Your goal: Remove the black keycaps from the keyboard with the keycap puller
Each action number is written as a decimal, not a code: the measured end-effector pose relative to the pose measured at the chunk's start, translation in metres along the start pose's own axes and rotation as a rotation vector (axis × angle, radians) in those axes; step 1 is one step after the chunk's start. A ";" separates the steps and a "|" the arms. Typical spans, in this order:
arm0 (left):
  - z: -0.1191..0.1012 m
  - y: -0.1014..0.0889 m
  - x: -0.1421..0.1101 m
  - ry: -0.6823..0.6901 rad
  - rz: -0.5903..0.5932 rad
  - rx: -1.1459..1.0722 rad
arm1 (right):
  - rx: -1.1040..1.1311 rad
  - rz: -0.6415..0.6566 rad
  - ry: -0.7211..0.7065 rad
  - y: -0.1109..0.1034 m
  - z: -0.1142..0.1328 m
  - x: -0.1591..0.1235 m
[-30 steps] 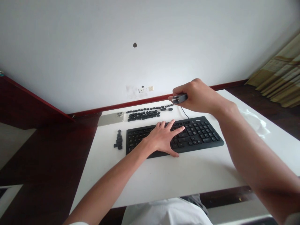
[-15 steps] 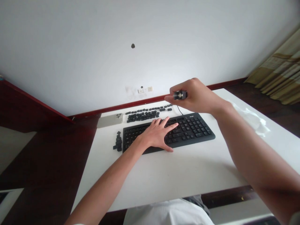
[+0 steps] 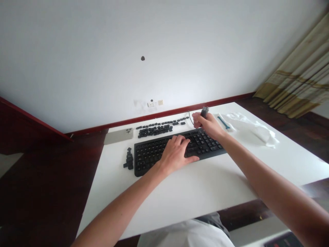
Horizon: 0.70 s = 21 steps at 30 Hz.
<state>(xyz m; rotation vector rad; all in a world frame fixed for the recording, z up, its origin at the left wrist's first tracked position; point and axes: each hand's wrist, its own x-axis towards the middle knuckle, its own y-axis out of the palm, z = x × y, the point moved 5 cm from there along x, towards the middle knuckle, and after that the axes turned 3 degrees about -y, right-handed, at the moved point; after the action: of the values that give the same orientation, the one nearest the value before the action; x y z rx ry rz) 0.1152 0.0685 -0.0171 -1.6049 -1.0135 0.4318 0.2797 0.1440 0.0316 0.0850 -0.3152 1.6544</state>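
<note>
A black keyboard (image 3: 151,153) lies across the white table, with keycaps off on its left part. My left hand (image 3: 176,151) rests on its middle, fingers slightly bent and apart, thumb at the front edge. My right hand (image 3: 208,125) is closed around a short dark tool (image 3: 204,112), whose upper end sticks out above the fist; its lower end is hidden, so I cannot tell its kind. This hand is over the keyboard's back right part. Loose black keycaps (image 3: 154,130) lie in rows behind the keyboard, and a smaller group of keycaps (image 3: 129,159) sits at its left.
A phone (image 3: 118,136) lies at the table's back left. To the right are a blue tool (image 3: 223,122) on a white item and a crumpled white cloth or bag (image 3: 257,130). The keyboard's cable (image 3: 190,118) runs toward the wall (image 3: 102,68), which has sockets (image 3: 155,103).
My right hand has come down from above the table to the keyboard's back right, still holding the dark tool. My left hand's fingers have drawn in somewhat. The view has shifted slightly.
</note>
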 end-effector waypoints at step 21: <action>-0.012 0.019 -0.002 0.007 -0.031 0.133 | 0.528 0.195 0.303 0.024 -0.048 -0.018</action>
<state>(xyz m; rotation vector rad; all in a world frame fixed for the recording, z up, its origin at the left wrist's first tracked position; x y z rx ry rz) 0.1299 0.0601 -0.0315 -1.4696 -0.9831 0.4629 0.2641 0.1376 -0.0228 0.2017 0.3591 1.8785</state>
